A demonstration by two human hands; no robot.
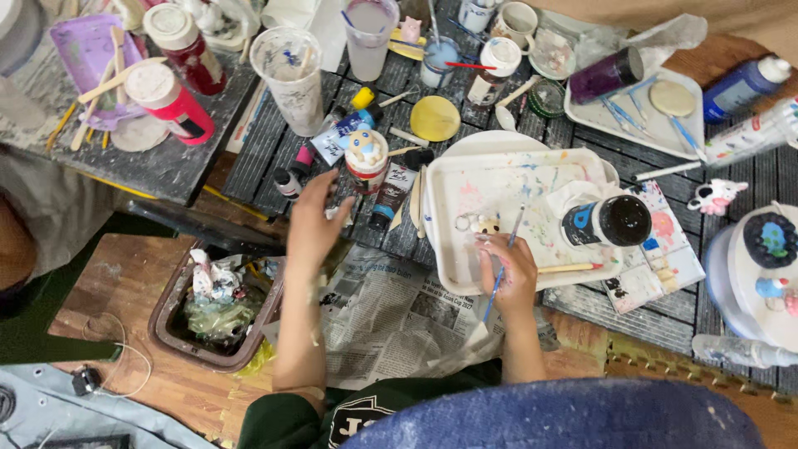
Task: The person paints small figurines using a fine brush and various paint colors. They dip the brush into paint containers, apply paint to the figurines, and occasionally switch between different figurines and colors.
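My right hand (509,274) holds a thin blue paintbrush (504,264) over the near edge of a white paint-stained tray (453,249). A small pale figurine (482,224) lies on the tray just beyond that hand's fingers. My left hand (313,224) reaches forward with fingers spread, its tips touching a white paint tube (342,212) beside a small jar topped with a little cartoon figure (366,158). A black paint tube (391,195) lies just right of that jar. Newspaper (391,308) covers the table edge beneath both forearms.
A jar of dark paint (611,222) stands on the tray's right side. Cups (291,71), paint bottles (179,100) and brushes crowd the far table. A bin of used rags (212,308) sits on the floor at left. Painted figurines (769,241) rest on a stand at right.
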